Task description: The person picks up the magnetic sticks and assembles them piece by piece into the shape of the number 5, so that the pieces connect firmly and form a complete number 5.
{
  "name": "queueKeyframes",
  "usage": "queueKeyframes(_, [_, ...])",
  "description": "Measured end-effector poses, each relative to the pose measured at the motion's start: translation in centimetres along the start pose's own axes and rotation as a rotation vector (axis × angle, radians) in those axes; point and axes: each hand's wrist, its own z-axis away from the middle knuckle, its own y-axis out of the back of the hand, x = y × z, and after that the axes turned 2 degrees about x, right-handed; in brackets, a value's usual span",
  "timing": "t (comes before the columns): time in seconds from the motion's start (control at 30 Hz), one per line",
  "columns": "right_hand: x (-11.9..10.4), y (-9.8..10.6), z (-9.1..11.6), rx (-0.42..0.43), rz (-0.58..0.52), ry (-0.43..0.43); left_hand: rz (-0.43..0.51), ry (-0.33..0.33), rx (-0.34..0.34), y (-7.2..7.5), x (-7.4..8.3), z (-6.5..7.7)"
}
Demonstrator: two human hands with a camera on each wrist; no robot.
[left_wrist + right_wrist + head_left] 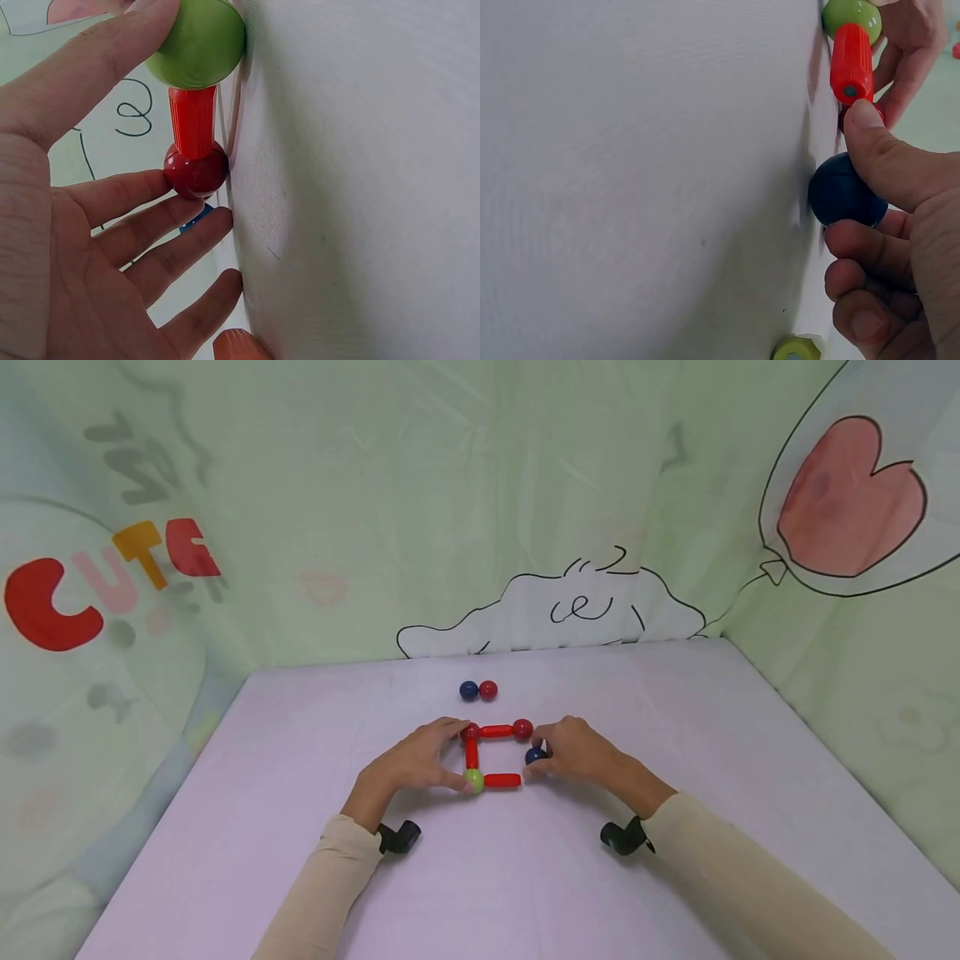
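A three-sided frame of red magnetic rods and balls lies on the table. Its left rod [472, 755] joins a red ball [472, 732] to a green ball [199, 45]. The far rod [497, 732] ends in another red ball [522, 729]; the near rod [502, 781] has a bare right end. My left hand [420, 756] spans the left side, thumb on the green ball, index fingertip against the red one, other fingers spread. Between thumb and fingers, my right hand [577, 749] pinches a blue ball [841, 189] near the frame's open right side.
Behind the frame, a second blue ball [468, 691] and a loose red ball [488, 691] sit side by side on the pale table [360, 693]. A yellow-green piece [796, 349] shows low in the right wrist view, an orange-red piece [238, 345] in the left. Printed cloth [360, 527] hangs behind.
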Motion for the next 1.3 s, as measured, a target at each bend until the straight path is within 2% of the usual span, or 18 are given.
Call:
queueKeyframes(0.37, [0.0, -0.1, 0.9, -0.061, -0.071, 0.015, -0.004, 0.0, 0.004, 0.0, 0.1, 0.0])
queueKeyframes(0.7, [-0.3, -0.7, 1.1, -0.083, -0.132, 0.047, 0.009, 0.008, -0.006, -0.1, 0.2, 0.2])
queueKeyframes(1.3, [-0.1, -0.9, 0.9, -0.049, -0.147, 0.068, 0.031, 0.005, -0.002, 0.0, 0.2, 0.2])
